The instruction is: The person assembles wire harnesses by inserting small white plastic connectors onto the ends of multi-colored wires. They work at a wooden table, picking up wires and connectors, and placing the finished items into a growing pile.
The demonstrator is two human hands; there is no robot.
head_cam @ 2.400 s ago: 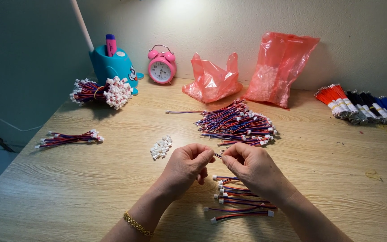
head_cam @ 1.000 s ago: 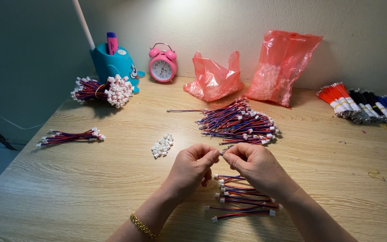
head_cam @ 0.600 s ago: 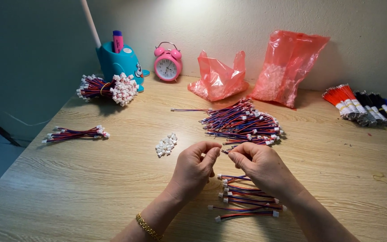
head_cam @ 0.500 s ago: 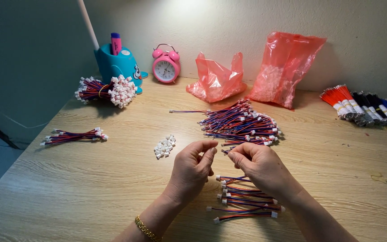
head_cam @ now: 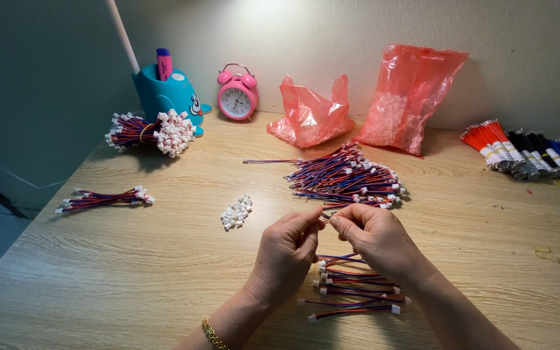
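Two hands: left hand (head_cam: 286, 249) and right hand (head_cam: 374, 236), centre frame, fingertips meeting.
Fingers: both pinch a short red-blue wire (head_cam: 325, 216).
Below hands: finished wires (head_cam: 351, 295) on table (head_cam: 131, 272).
Left of hands: white connectors (head_cam: 236, 212).

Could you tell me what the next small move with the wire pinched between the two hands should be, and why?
Probably lay it on the small row of wires under the hands. The left hand and right hand pinch one thin wire at their fingertips, and the wires below lie sorted side by side, apart from the big pile.
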